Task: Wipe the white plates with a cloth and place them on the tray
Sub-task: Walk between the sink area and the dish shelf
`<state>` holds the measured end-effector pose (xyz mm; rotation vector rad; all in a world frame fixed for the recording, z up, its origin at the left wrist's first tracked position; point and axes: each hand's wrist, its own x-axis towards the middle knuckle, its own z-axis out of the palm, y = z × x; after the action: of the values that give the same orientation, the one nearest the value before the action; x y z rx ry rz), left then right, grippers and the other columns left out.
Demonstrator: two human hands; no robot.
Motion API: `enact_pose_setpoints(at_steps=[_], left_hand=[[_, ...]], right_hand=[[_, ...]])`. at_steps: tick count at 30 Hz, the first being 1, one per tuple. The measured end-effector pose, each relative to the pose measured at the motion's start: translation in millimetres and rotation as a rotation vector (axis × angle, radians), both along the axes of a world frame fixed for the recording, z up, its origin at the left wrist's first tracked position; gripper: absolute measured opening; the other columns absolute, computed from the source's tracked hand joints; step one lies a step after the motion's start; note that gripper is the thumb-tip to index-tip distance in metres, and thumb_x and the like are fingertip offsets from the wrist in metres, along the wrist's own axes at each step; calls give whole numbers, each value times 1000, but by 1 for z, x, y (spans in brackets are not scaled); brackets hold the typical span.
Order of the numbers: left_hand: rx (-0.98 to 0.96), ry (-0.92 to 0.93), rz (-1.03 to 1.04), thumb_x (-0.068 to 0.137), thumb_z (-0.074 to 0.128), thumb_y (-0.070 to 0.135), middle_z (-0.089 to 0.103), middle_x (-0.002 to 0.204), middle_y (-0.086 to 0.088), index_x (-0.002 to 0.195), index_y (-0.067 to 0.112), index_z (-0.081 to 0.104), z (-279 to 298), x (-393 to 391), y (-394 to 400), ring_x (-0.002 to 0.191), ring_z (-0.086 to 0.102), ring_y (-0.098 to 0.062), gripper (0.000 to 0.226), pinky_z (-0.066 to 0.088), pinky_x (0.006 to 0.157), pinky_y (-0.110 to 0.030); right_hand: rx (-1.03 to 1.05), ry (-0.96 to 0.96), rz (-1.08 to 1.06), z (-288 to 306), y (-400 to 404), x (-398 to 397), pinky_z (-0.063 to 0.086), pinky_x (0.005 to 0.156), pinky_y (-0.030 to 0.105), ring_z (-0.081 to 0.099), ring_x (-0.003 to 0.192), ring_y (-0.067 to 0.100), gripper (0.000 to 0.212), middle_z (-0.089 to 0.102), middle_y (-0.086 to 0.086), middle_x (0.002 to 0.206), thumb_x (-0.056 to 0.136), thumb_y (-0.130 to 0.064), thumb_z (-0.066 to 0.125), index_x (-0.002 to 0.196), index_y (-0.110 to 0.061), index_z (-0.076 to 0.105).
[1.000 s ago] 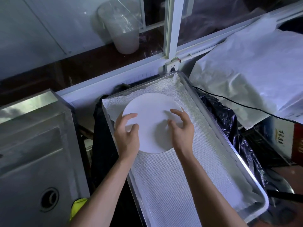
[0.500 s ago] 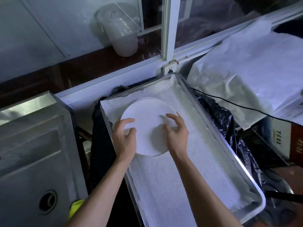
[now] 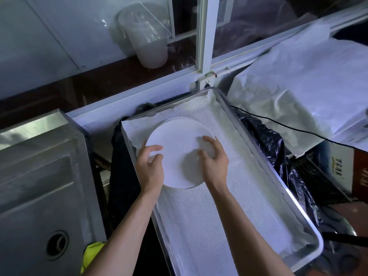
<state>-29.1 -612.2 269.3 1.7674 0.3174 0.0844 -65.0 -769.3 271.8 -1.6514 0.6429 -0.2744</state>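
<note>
A round white plate (image 3: 179, 144) lies flat at the far end of the metal tray (image 3: 264, 166), on the tray's white mesh liner (image 3: 209, 226). A second rim shows just behind its far edge, so it may rest on another plate. My left hand (image 3: 150, 168) holds the plate's left near edge with curled fingers. On its right near edge sits my right hand (image 3: 214, 162), with fingertips and thumb on the top face. A yellow-green cloth (image 3: 91, 253) pokes out at the lower left, beside my left forearm.
A steel sink (image 3: 39, 196) with a drain hole stands to the left. The tray sits on black plastic bags (image 3: 268, 140). White wrapping paper (image 3: 308, 80), a black cable and boxes lie to the right. A clear plastic jug (image 3: 147, 36) stands behind the window.
Both hands have carried the plate a little away from me and down onto the far end of the tray. Fingers have loosened slightly on its top face.
</note>
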Motion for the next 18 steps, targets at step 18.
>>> enact_pose_setpoints(at_steps=[18], left_hand=[[-55, -66, -44, 71, 57, 10, 66, 99, -21, 84, 37, 75, 24, -9, -1, 82, 54, -30, 35, 41, 68, -19]], right_hand=[[-42, -37, -13, 19, 0, -12, 37, 115, 39, 41, 140, 4, 39, 45, -11, 154, 80, -34, 66, 118, -41, 68]])
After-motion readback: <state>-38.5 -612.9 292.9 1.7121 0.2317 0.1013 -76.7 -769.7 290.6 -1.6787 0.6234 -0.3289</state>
